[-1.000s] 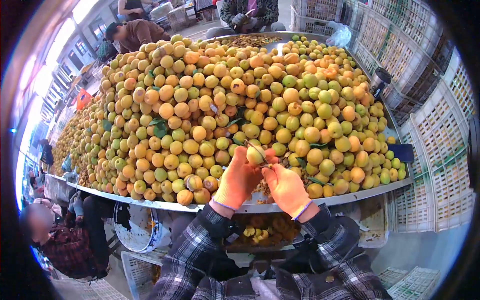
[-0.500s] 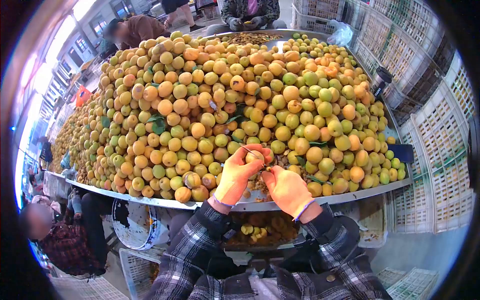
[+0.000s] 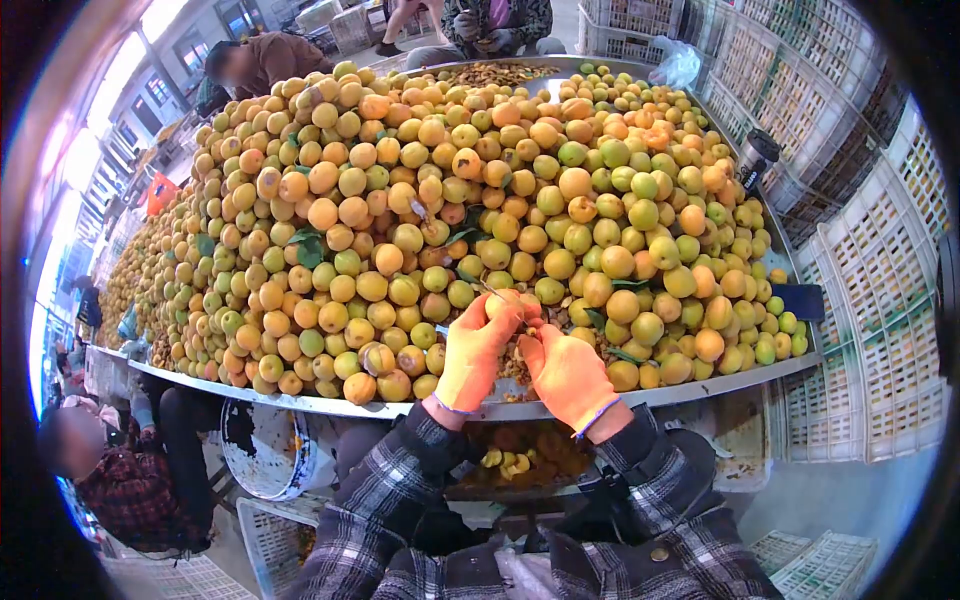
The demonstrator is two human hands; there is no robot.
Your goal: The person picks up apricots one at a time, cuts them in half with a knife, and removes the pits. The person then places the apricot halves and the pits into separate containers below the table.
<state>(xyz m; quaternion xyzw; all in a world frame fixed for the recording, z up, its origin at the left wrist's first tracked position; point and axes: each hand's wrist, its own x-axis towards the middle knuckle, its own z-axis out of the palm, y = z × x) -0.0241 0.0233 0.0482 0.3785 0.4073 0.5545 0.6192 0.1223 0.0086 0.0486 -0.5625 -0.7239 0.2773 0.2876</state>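
My left hand (image 3: 472,352) and my right hand (image 3: 568,375) are covered in matt orange cloth, knitted by the look of it, and my plaid sleeves (image 3: 372,502) are cloth too, soft and without shine. The heaped fruit (image 3: 643,214) has smooth skin with a low sheen — broken here and there by brown blemishes. The table's rim (image 3: 720,385) looks like bare metal, smooth and lightly glossy. The pale crates (image 3: 868,390) are stiff plastic lattice, rather dull. The clear bag (image 3: 677,65) is thin, crinkled plastic, shiny along its folds — the white bucket (image 3: 262,468) seems plastic as well, its surface smeared and stained.
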